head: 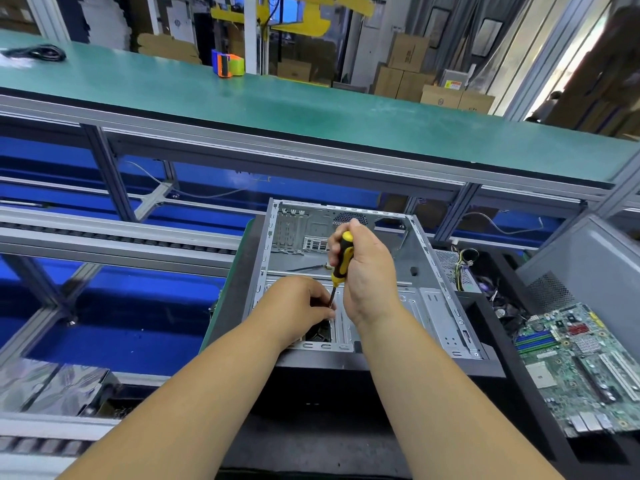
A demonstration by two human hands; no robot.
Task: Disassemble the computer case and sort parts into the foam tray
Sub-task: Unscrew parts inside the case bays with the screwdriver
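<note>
An open grey computer case [429, 271] lies on its side in front of me, its inside mostly bare metal. My right hand [367, 271] grips a yellow and black screwdriver [341, 261] upright, tip down into the case near its front edge. My left hand [298, 303] is curled beside the shaft, fingers pinching at the tip; what they hold is hidden. A green motherboard [581, 372] rests in the dark foam tray [485, 313] at the right. Behind it in the tray are a power supply with coloured wires [457, 268] and a dark tangle of parts.
A grey case panel [588, 268] leans at the far right. A green bench top [277, 109] runs across behind, with an orange tape dispenser [228, 64] and black cable [41, 51]. Conveyor rails [104, 233] lie left; silver bags [55, 386] sit lower left.
</note>
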